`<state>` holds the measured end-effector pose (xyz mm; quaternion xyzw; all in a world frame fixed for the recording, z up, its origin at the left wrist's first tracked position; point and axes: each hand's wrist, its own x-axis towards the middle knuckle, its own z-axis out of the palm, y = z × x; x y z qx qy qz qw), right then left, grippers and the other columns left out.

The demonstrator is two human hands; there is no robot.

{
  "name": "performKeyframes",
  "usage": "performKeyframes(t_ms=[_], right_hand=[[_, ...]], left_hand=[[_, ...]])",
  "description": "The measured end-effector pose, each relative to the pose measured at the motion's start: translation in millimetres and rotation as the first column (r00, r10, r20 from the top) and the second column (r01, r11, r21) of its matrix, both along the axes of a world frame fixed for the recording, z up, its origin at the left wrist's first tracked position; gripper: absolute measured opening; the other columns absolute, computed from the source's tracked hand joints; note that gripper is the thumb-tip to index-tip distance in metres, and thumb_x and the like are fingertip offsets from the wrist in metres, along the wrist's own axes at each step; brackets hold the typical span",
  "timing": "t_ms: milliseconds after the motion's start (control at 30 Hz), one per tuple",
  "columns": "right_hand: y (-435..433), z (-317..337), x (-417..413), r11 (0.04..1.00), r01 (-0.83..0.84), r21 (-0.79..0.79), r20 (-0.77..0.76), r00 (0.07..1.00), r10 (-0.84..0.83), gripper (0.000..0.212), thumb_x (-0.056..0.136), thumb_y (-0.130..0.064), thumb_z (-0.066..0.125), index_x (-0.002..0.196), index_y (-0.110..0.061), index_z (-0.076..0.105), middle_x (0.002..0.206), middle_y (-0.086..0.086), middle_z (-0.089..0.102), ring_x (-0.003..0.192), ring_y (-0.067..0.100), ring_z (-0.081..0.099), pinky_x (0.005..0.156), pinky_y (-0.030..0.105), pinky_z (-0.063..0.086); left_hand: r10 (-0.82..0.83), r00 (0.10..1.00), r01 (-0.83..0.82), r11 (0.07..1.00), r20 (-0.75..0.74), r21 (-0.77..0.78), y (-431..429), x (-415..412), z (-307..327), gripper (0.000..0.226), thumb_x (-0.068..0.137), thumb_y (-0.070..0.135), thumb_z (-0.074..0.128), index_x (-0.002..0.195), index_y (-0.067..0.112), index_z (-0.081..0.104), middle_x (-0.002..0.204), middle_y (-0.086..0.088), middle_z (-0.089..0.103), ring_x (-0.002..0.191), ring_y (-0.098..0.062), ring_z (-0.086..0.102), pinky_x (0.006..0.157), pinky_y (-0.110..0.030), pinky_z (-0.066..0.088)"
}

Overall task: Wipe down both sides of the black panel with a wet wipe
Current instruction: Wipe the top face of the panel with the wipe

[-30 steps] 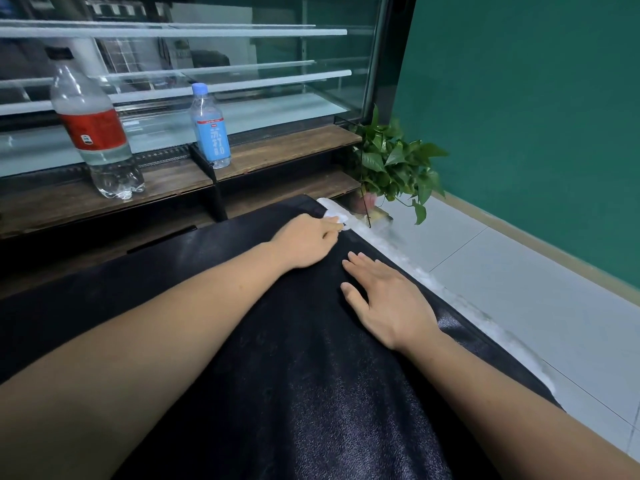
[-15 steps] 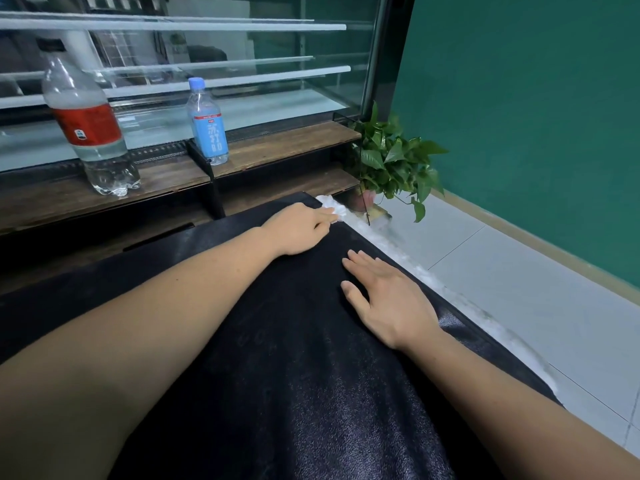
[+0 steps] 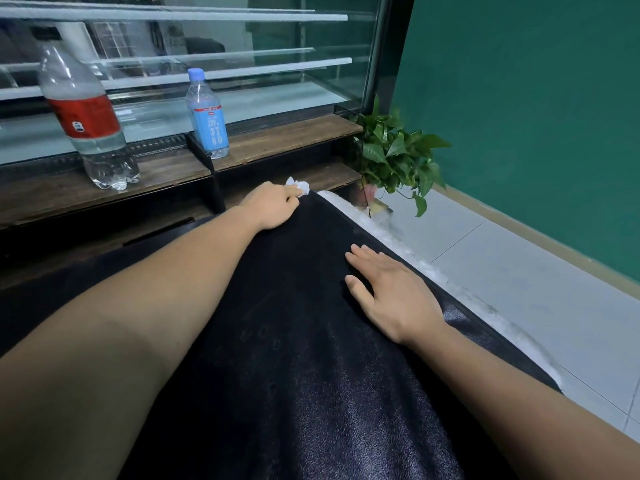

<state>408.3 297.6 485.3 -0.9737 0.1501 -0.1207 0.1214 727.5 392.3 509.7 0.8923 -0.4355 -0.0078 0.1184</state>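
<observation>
1. black panel (image 3: 311, 393): lies flat before the person, upper face showing; likely to slide if the bracing lifts.
2. right hand (image 3: 391, 292): fingers straight, pressing the panel near its right edge, holding nothing.
3. left hand (image 3: 273, 206): curled round the wipe at the far corner.
4. wet wipe (image 3: 298, 186): bunched, overhanging the corner; may snag or drop.

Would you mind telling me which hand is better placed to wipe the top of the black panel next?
The left hand: it pinches the wet wipe at the far corner of the black panel. The right hand lies flat on the panel, holding nothing, likely steadying it.
</observation>
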Motion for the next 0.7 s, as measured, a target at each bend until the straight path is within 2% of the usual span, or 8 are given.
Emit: performKeyframes(t_ms=[167,367,467,600,700], right_hand=[[-0.5,-0.3,0.2,1.000,0.003,-0.005,0.005,1.000,-0.003,0.061,0.106,-0.061,0.024,0.160,-0.036,0.039,0.169,-0.018,0.027,0.156,-0.005,0.014,0.127,0.021,0.008],[0.3,0.1,1.3,1.000,0.003,-0.015,0.001,1.000,-0.003,0.060,0.107,-0.059,0.025,0.160,-0.035,0.039,0.169,-0.017,0.028,0.156,-0.004,0.016,0.128,0.022,0.010],[0.7,0.2,1.1,1.000,0.002,-0.016,-0.001,1.000,-0.002,0.062,0.106,-0.060,0.023,0.160,-0.034,0.039,0.169,-0.016,0.029,0.156,-0.003,0.017,0.129,0.024,0.012],[1.1,0.2,-0.5,1.000,0.003,-0.011,0.002,1.000,-0.003,0.062,0.106,-0.059,0.023,0.160,-0.033,0.039,0.169,-0.016,0.029,0.156,-0.002,0.017,0.129,0.026,0.014],[0.7,0.3,-0.9,1.000,-0.003,-0.008,0.008,1.000,0.003,0.061,0.106,-0.058,0.025,0.160,-0.032,0.040,0.169,-0.014,0.030,0.156,-0.001,0.018,0.130,0.028,0.016]], left_hand=[[0.057,0.998,-0.057,0.998,0.017,-0.021,8.3,7.9,0.2,0.051,0.105,0.036,0.031,0.147,0.038,0.059,0.151,-0.001,0.059,0.136,-0.033,0.052,0.114,-0.039,0.041],[0.076,0.997,-0.075,0.997,0.032,-0.037,11.3,-7.8,-3.8,0.050,0.103,0.037,0.030,0.142,0.041,0.062,0.144,-0.003,0.064,0.130,-0.034,0.055,0.102,-0.038,0.047],[0.042,0.999,-0.040,0.998,0.030,-0.053,5.7,-26.1,-5.3,0.050,0.103,0.037,0.032,0.143,0.040,0.061,0.153,0.004,0.057,0.135,-0.033,0.053,0.109,-0.039,0.046],[-0.027,1.000,0.027,0.998,0.011,-0.063,-5.9,-57.6,-4.8,0.051,0.104,0.036,0.031,0.147,0.043,0.057,0.148,-0.003,0.061,0.128,-0.032,0.057,0.099,-0.038,0.048],[-0.078,0.997,0.077,0.996,-0.006,-0.051,-13.9,-80.4,-4.7,0.051,0.105,0.035,0.032,0.150,0.042,0.053,0.154,0.000,0.056,0.130,-0.032,0.057,0.103,-0.038,0.048]])
